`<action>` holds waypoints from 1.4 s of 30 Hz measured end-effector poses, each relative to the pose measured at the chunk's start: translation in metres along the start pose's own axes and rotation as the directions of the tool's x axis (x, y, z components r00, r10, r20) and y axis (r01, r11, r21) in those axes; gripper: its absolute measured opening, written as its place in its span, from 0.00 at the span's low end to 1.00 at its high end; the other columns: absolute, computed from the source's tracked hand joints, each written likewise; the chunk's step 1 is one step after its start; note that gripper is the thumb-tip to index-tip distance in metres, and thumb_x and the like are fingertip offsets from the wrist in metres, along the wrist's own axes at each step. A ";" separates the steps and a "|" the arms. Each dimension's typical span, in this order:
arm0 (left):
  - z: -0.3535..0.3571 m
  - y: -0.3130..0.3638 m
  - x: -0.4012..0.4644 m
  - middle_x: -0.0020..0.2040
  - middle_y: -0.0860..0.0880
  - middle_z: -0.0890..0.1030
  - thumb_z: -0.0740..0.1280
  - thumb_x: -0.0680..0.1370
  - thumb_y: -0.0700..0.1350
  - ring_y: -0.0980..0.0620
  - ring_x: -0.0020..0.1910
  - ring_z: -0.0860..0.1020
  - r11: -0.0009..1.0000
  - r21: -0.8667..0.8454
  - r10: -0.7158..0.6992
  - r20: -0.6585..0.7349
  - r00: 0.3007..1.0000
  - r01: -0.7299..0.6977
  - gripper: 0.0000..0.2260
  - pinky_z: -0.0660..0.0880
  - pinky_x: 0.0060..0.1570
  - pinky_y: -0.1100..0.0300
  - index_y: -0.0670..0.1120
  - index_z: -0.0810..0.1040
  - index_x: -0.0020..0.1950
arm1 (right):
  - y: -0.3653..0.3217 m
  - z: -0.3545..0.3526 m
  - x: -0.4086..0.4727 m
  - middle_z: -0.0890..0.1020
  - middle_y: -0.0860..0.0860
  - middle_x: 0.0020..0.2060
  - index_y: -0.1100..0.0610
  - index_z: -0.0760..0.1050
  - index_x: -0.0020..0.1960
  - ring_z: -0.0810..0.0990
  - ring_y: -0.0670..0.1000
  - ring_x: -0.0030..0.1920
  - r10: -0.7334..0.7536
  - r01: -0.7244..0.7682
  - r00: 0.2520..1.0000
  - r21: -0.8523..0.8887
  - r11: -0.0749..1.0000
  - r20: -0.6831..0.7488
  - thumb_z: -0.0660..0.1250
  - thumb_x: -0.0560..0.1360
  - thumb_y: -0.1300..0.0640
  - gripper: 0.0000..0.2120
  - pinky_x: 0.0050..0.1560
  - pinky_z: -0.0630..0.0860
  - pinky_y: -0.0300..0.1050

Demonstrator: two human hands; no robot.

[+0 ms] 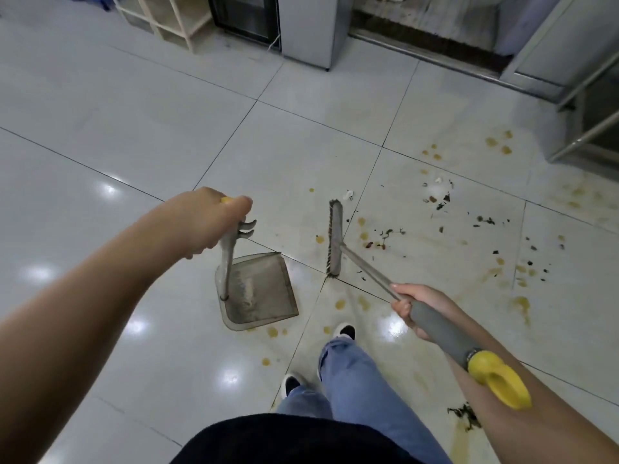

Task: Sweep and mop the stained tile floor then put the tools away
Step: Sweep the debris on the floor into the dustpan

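Observation:
My left hand [214,222] grips the top of the upright handle of a grey dustpan [261,293], whose tray rests on the white tile floor [134,145]. My right hand [413,304] grips the grey handle of a broom with a yellow end cap [499,380]. The broom's bristle head [335,237] stands on the floor just right of the dustpan. Yellow-brown stains [363,236] and dark scraps of debris [442,199] are spread over the tiles to the right of the broom head. More debris [464,415] lies near my right forearm.
My legs and shoes [345,329] stand below the dustpan. A pale shelf unit [167,18], a dark glass-fronted cabinet [248,18] and a grey appliance [311,31] line the far wall. A doorway threshold [425,51] and a metal rack [589,128] stand at the right.

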State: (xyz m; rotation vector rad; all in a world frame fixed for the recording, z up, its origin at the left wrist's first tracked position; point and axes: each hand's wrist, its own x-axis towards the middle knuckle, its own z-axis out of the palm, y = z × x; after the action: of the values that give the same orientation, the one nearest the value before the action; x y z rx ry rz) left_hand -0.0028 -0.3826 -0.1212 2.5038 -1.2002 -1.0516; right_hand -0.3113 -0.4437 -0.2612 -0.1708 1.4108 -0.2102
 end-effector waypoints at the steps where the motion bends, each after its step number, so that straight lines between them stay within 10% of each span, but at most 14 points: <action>1: -0.005 0.003 0.013 0.24 0.47 0.70 0.58 0.76 0.54 0.47 0.23 0.67 1.000 0.016 -0.004 -0.002 1.000 0.004 0.18 0.65 0.27 0.62 0.41 0.70 0.34 | -0.005 0.009 0.009 0.68 0.52 0.18 0.61 0.67 0.42 0.67 0.43 0.14 0.016 -0.016 1.000 0.000 1.000 0.003 0.62 0.79 0.59 0.09 0.14 0.66 0.30; 13: -0.056 0.059 0.181 0.24 0.48 0.67 0.58 0.77 0.56 0.50 0.22 0.62 0.993 0.075 -0.097 0.073 0.993 0.091 0.20 0.61 0.26 0.64 0.43 0.71 0.33 | -0.106 0.089 0.132 0.69 0.53 0.27 0.61 0.69 0.40 0.68 0.44 0.15 0.155 -0.131 0.976 -0.155 0.979 0.154 0.58 0.80 0.58 0.12 0.15 0.67 0.32; 32: -0.067 0.141 0.282 0.25 0.48 0.69 0.58 0.76 0.57 0.49 0.23 0.66 0.977 0.213 -0.039 0.221 0.974 -0.009 0.19 0.64 0.28 0.62 0.42 0.73 0.36 | -0.116 -0.011 0.134 0.71 0.59 0.39 0.63 0.69 0.48 0.72 0.45 0.18 0.151 -0.087 0.985 0.539 0.838 -0.077 0.59 0.80 0.59 0.07 0.17 0.72 0.32; 42: -0.130 0.147 0.310 0.23 0.48 0.67 0.57 0.76 0.59 0.51 0.21 0.62 0.991 0.124 0.023 0.208 0.978 -0.050 0.21 0.60 0.25 0.63 0.43 0.73 0.37 | -0.150 0.059 0.135 0.77 0.56 0.27 0.64 0.70 0.44 0.72 0.46 0.18 0.080 -0.084 0.996 0.315 0.945 0.025 0.66 0.74 0.59 0.09 0.17 0.71 0.34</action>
State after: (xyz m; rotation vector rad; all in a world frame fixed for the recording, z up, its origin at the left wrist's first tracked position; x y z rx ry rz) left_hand 0.1251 -0.7266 -0.1255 2.5049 -1.4072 -1.2906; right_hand -0.2393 -0.6225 -0.3452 0.1510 1.3504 -0.3624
